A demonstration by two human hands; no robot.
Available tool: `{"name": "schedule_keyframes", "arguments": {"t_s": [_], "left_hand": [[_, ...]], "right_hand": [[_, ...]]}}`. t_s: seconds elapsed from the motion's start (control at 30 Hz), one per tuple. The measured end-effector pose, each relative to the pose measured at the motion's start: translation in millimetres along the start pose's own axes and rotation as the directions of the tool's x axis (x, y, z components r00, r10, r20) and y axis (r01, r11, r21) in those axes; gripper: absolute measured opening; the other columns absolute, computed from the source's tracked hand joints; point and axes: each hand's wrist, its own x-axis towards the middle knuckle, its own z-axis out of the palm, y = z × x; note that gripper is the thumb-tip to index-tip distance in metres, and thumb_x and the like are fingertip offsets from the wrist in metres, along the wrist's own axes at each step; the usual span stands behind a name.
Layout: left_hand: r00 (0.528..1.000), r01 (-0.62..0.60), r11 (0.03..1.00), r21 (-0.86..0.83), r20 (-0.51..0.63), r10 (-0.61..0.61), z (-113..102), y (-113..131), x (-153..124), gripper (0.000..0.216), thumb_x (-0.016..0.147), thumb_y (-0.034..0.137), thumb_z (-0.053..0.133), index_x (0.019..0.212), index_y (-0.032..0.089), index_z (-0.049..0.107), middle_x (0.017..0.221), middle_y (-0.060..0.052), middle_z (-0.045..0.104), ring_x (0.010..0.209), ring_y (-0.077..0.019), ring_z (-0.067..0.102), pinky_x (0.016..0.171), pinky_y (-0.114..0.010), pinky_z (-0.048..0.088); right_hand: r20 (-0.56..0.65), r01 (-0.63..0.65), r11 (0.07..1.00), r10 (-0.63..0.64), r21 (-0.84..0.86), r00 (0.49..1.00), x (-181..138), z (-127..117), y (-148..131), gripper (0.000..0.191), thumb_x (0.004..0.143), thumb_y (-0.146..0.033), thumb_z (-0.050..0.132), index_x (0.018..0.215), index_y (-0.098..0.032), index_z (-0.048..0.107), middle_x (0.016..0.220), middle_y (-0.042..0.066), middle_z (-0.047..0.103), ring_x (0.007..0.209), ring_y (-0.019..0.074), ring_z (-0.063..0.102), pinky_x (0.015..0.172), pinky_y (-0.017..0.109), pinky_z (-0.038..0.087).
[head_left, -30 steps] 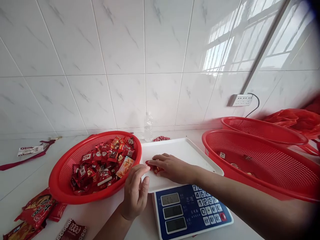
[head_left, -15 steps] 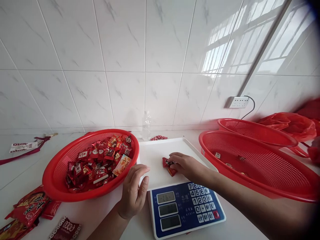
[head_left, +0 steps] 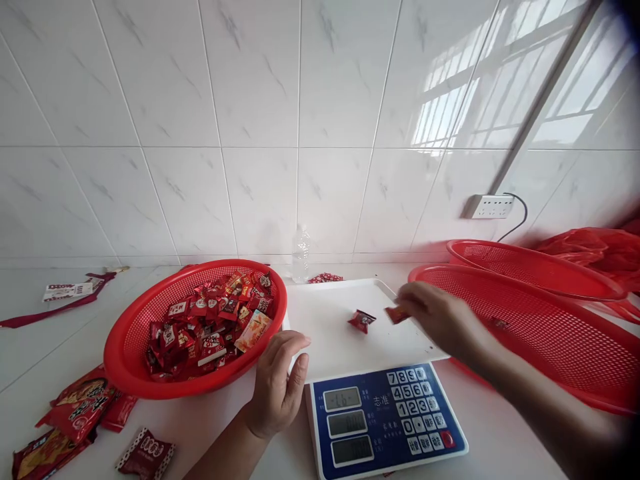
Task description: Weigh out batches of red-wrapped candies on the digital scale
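My right hand (head_left: 435, 313) pinches a small red wrapped snack packet (head_left: 397, 313) above the right edge of the scale's white tray (head_left: 320, 347). One more red wrapped packet (head_left: 362, 321) lies alone on that tray. At the tray's left front corner, my left hand (head_left: 281, 383) is open, thumb and fingers apart and nothing in it. Just left of it stands a red mesh basket (head_left: 120, 360) heaped with small red packets (head_left: 210, 320). The blue scale panel (head_left: 385, 420) with its keys and displays faces me below the tray.
A second red basket (head_left: 550, 313) stands right of the scale, partly behind my right arm, with another basket (head_left: 530, 263) behind it. A clear plastic bottle (head_left: 301, 253) stands by the wall. Larger snack packs (head_left: 83, 407) lie at the left front. A power strip (head_left: 490, 207) hangs on the tiles.
My right hand has lifted one packet from the tray and moved right, toward the right basket. The other packet stays on the tray. My left hand holds its open pose.
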Motion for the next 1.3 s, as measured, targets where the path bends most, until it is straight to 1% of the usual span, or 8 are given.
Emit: {"name": "schedule_keyframes", "arguments": {"t_s": [0.1, 0.23, 0.37, 0.47, 0.6, 1.0, 1.17, 1.3], "left_hand": [[1.000, -0.003, 1.000, -0.017, 0.005, 0.003, 0.5, 0.8, -0.4, 0.023, 0.092, 0.013, 0.043, 0.111, 0.019, 0.054, 0.095, -0.009, 0.064, 0.090, -0.0191, 0.062, 0.078, -0.034, 0.055], [1.000, -0.005, 1.000, -0.030, 0.018, 0.005, 1.1, 1.5, -1.7, 0.023, 0.091, 0.012, 0.043, 0.111, 0.018, 0.054, 0.095, -0.009, 0.064, 0.091, -0.0189, 0.062, 0.079, -0.033, 0.054], [1.000, 0.000, 1.000, -0.029, 0.024, 0.001, 1.1, 1.0, -2.4, 0.024, 0.090, 0.010, 0.044, 0.110, 0.017, 0.055, 0.095, -0.009, 0.064, 0.092, -0.0184, 0.061, 0.080, -0.032, 0.053], [1.000, 0.004, 1.000, -0.029, 0.026, -0.003, 0.7, 0.4, -1.7, 0.023, 0.090, 0.010, 0.044, 0.109, 0.018, 0.055, 0.095, -0.008, 0.063, 0.090, -0.0178, 0.061, 0.080, -0.031, 0.053], [0.999, 0.008, 0.999, -0.035, 0.033, -0.007, 1.2, 0.4, -1.9, 0.022, 0.091, 0.011, 0.043, 0.108, 0.017, 0.054, 0.093, -0.008, 0.063, 0.089, -0.0180, 0.061, 0.079, -0.032, 0.052], [0.998, 0.023, 0.998, -0.058, 0.057, -0.019, 5.1, 3.3, -3.3, 0.020, 0.091, 0.012, 0.042, 0.105, 0.017, 0.054, 0.088, -0.008, 0.062, 0.083, -0.0188, 0.059, 0.073, -0.034, 0.052], [0.998, 0.021, 0.998, -0.061, 0.060, -0.017, 5.8, 4.8, -3.8, 0.018, 0.091, 0.012, 0.043, 0.104, 0.017, 0.055, 0.086, -0.008, 0.062, 0.082, -0.0181, 0.059, 0.072, -0.033, 0.053], [0.998, 0.021, 0.998, -0.063, 0.063, -0.017, 5.9, 4.6, -2.9, 0.018, 0.091, 0.012, 0.043, 0.103, 0.017, 0.056, 0.085, -0.008, 0.063, 0.081, -0.0180, 0.059, 0.073, -0.032, 0.053]], "right_hand": [[-0.135, -0.141, 0.990, 0.138, -0.016, 0.981, -1.6, -21.1, 24.9, 0.018, 0.084, -0.038, 0.044, 0.072, -0.025, 0.049, 0.075, 0.004, 0.068, 0.071, 0.0243, 0.066, 0.059, 0.033, 0.047], [-0.008, -0.172, 0.985, 0.172, 0.007, 0.985, -5.4, -13.0, 29.4, 0.020, 0.083, -0.041, 0.048, 0.087, -0.024, 0.059, 0.073, 0.003, 0.071, 0.070, 0.0235, 0.067, 0.063, 0.033, 0.050], [0.253, 0.005, 0.999, -0.015, 0.042, 0.967, -2.1, 22.3, 8.3, 0.037, 0.087, -0.036, 0.046, 0.119, -0.023, 0.059, 0.105, 0.005, 0.071, 0.078, 0.0205, 0.067, 0.071, 0.034, 0.053], [0.311, 0.116, 0.990, -0.136, 0.081, 0.941, 5.8, 41.0, -4.3, 0.033, 0.088, -0.034, 0.047, 0.116, -0.027, 0.064, 0.124, 0.003, 0.063, 0.103, 0.0225, 0.063, 0.087, 0.035, 0.049], [0.319, 0.151, 0.985, -0.171, 0.086, 0.932, 10.3, 48.2, -4.1, 0.028, 0.090, -0.033, 0.044, 0.101, -0.026, 0.069, 0.108, 0.004, 0.069, 0.096, 0.0232, 0.064, 0.083, 0.036, 0.050], [0.221, 0.143, 0.988, -0.153, 0.062, 0.963, 1.7, 52.3, 20.5, 0.035, 0.091, -0.036, 0.037, 0.090, -0.021, 0.069, 0.094, 0.009, 0.068, 0.084, 0.0226, 0.066, 0.073, 0.034, 0.054], [0.194, 0.184, 0.979, -0.198, 0.086, 0.961, -2.3, 54.8, 28.3, 0.033, 0.088, -0.033, 0.042, 0.105, -0.025, 0.069, 0.117, 0.008, 0.064, 0.102, 0.0251, 0.064, 0.084, 0.038, 0.053], [0.304, 0.176, 0.982, -0.189, 0.071, 0.934, 1.2, 53.2, 25.3, 0.037, 0.085, -0.028, 0.044, 0.114, -0.030, 0.068, 0.134, 0.006, 0.056, 0.114, 0.0283, 0.058, 0.090, 0.041, 0.051]]}}
